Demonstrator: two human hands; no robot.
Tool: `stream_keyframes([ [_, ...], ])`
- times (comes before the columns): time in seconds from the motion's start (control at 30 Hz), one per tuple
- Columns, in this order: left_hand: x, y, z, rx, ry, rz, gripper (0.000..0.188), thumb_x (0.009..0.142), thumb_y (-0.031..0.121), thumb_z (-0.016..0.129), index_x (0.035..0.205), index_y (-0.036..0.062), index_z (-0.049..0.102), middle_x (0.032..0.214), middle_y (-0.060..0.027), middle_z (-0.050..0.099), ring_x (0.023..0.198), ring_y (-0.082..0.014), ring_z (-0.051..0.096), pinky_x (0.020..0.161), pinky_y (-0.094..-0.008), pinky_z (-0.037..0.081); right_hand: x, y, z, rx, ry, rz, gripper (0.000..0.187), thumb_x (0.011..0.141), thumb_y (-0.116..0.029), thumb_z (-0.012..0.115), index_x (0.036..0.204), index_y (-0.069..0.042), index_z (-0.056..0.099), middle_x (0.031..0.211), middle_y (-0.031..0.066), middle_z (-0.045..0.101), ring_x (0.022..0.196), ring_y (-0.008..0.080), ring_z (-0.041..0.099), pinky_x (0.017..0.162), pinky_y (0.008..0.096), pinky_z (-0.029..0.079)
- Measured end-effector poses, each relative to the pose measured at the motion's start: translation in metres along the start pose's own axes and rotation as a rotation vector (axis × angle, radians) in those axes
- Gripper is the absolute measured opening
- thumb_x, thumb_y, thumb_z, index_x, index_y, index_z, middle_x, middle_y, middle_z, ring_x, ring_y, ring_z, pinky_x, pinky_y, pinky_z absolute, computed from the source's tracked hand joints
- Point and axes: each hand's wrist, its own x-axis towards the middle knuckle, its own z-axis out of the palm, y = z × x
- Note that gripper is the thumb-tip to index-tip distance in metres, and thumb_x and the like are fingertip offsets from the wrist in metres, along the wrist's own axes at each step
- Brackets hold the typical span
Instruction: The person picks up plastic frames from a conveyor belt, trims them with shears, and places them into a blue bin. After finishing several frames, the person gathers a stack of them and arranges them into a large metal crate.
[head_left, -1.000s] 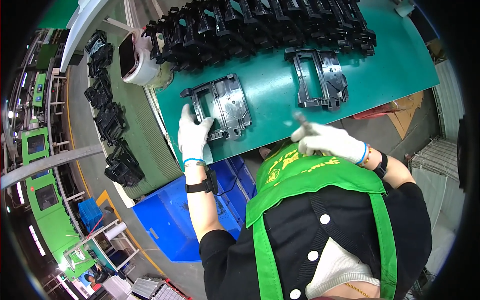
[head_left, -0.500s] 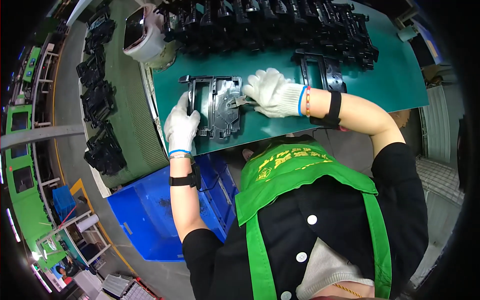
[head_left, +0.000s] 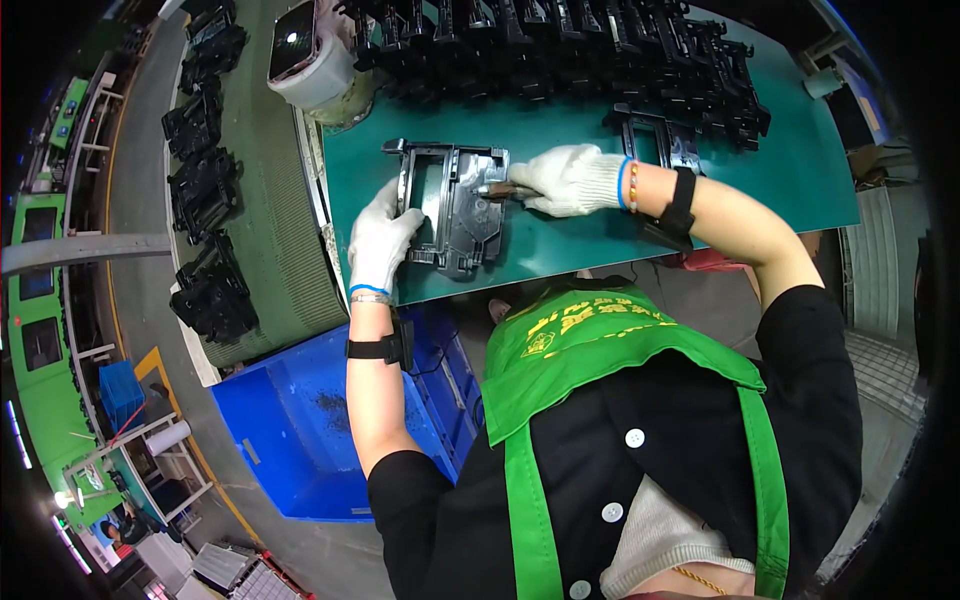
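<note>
A black moulded plastic frame [head_left: 465, 225] with a rectangular opening lies on the green tabletop [head_left: 560, 245]. My left hand [head_left: 382, 240], in a white knit glove, grips its left side, with the thumb over the edge near the opening. In my gloved right hand [head_left: 575, 180] is a pair of small metal nippers [head_left: 500, 190]. Their tip meets the upper right part of the frame; exactly what lies between the jaws is too small to tell. The nippers' handles are hidden inside the right glove.
Several similar black parts [head_left: 560, 50] stand in a row at the back of the table. Another black frame [head_left: 660, 140] lies beyond my right forearm. A white roll-shaped stand [head_left: 325, 90] holds a phone. More parts [head_left: 205, 185] lie along the green belt; below is a blue bin [head_left: 290, 430] with dark scraps.
The nippers' jaws, spread over the frame's face before, are now drawn together and nearer its upper right part. My right hand has turned. The whole view has shifted slightly.
</note>
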Motion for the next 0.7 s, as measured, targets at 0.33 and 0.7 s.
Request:
stream_keyframes([
  [0.33,-0.028,0.055,-0.027,-0.881,-0.284,0.057,0.059,0.093,0.010,0.062,0.148,-0.0038,0.046,0.072,-0.0010,0.058,0.060,-0.0095,0.055,0.056,-0.0277,0.048,-0.022,-0.009,-0.008,0.164,0.718,0.077,0.041,0.092,-0.033,0.071,0.120,-0.005,0.060,0.107,0.0188,0.062,0.101,0.0394,0.063,0.087,0.0486,0.052],
  [0.7,-0.022,0.081,0.009,0.013,-0.008,0.083,0.065,0.093,0.033,0.061,0.149,0.0030,0.048,0.094,-0.0194,0.072,0.086,-0.0348,0.072,0.081,-0.0435,0.055,0.007,-0.014,-0.018,-0.034,0.885,0.081,0.040,0.089,-0.032,0.074,0.118,-0.007,0.062,0.103,0.0144,0.061,0.096,0.0354,0.063,0.082,0.0458,0.053],
])
